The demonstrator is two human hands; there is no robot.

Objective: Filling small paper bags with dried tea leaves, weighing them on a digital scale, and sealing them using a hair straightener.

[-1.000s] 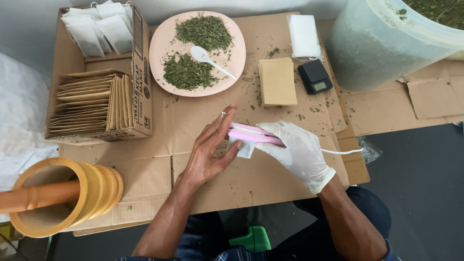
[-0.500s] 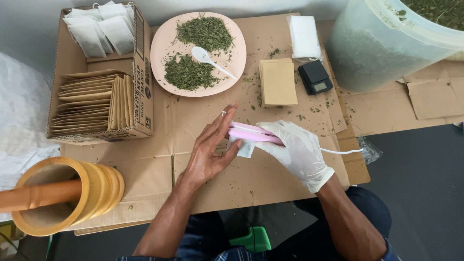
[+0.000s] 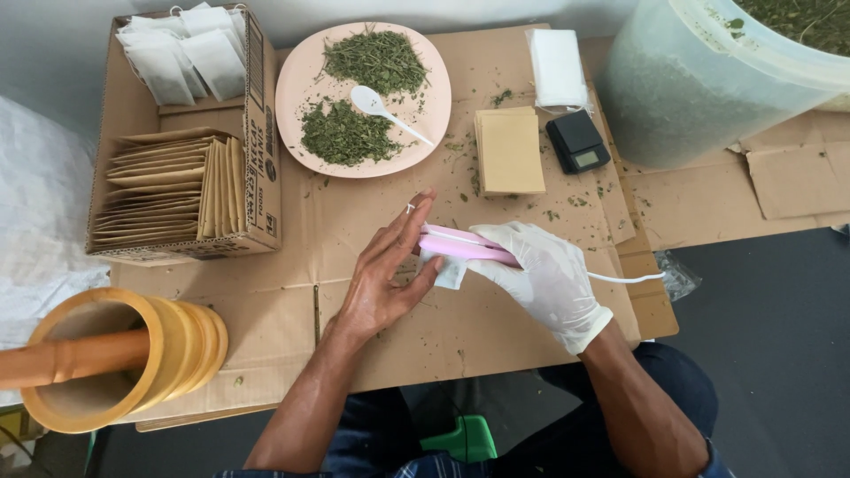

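Dried green herbs (image 3: 347, 134) fill the round pink plate (image 3: 292, 80) at twelve o'clock; the gloved right hand (image 3: 542, 276) grips a pink handheld sealer (image 3: 460, 243), and the flat-open bare left hand (image 3: 382, 276) steadies a small white sachet (image 3: 448, 273).

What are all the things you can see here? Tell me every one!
sealer: one, pink, white cord, in gloved hand
small bag: one, white, clamped in sealer
plate: one, pink, two green herb piles
spoon: one, white, on plate
cardboard box: one, brown, holds white bags and tan envelopes
envelope stack: one, tan, centre
white bag stack: one, top
scale: one, black
tub: one, translucent, right
mortar: one, wooden, lower left
left hand: bare, fingers against sealer
right hand: white glove, grips sealer
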